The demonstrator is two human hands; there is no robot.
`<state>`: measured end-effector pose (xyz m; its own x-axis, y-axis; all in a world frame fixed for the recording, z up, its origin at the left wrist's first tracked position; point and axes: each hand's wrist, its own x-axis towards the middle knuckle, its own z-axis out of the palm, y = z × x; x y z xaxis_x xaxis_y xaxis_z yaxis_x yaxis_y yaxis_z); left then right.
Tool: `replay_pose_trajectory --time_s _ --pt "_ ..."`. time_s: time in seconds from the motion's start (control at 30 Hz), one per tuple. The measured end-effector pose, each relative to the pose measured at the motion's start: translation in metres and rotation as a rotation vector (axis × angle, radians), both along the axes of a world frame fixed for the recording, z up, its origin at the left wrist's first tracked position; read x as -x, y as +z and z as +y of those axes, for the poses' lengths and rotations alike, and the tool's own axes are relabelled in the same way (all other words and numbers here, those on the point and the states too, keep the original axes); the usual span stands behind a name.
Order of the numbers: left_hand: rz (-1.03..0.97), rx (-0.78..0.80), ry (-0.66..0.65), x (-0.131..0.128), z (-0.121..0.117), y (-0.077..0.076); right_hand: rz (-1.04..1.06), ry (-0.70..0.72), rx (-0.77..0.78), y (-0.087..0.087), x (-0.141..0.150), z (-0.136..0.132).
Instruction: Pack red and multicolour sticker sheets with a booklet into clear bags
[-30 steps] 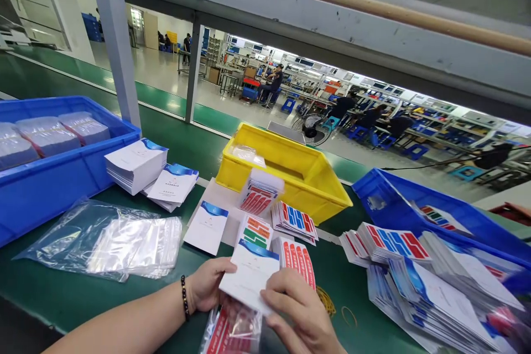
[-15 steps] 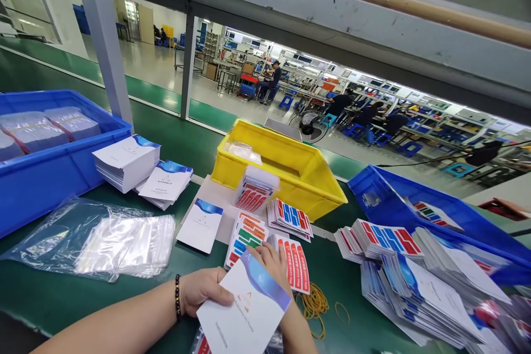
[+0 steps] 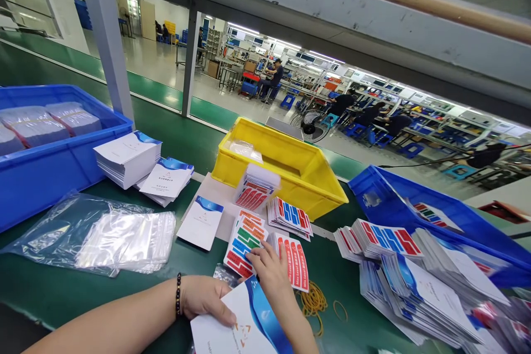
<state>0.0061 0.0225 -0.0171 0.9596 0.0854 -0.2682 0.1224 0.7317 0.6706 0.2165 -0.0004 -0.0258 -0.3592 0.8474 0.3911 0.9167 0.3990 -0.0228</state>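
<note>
My left hand [image 3: 209, 301] grips a white booklet [image 3: 234, 329] with a blue wave design, its thumb on the cover; the booklet's lower part leaves the view. My right hand [image 3: 271, 271] reaches across the booklet, fingers stretched out and touching the pile of colour-striped sticker sheets [image 3: 244, 240]. A pile of red label sheets [image 3: 296, 265] is just right of those fingers. Beyond the pile stands a bundle of red-printed sheets [image 3: 257, 191], beside a stack of red and blue sticker sheets [image 3: 290, 218]. Clear plastic [image 3: 226, 274] shows partly behind the booklet.
Left are a blue bin [image 3: 62, 155], stacked booklets [image 3: 128, 157] and clear bags [image 3: 128, 240]. A yellow bin [image 3: 282, 171] stands behind. Rubber bands [image 3: 313, 301], piled booklets [image 3: 427, 298] and another blue bin [image 3: 440, 227] lie to the right. A shelf beam [image 3: 332, 16] crosses above.
My right hand has left the booklet and moved forward onto the colour-striped sheets. My left hand keeps the booklet, which has turned and come lower, toward me.
</note>
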Motion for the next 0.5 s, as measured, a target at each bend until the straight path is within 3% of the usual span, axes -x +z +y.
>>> replay_pose_trajectory --time_s 0.3,0.5 --pt "0.057 -0.021 -0.012 0.001 0.000 0.006 0.133 -0.023 0.116 0.026 0.010 -0.002" --pt "0.046 0.009 0.006 -0.002 -0.001 -0.001 0.262 -0.034 0.038 0.025 0.009 -0.005"
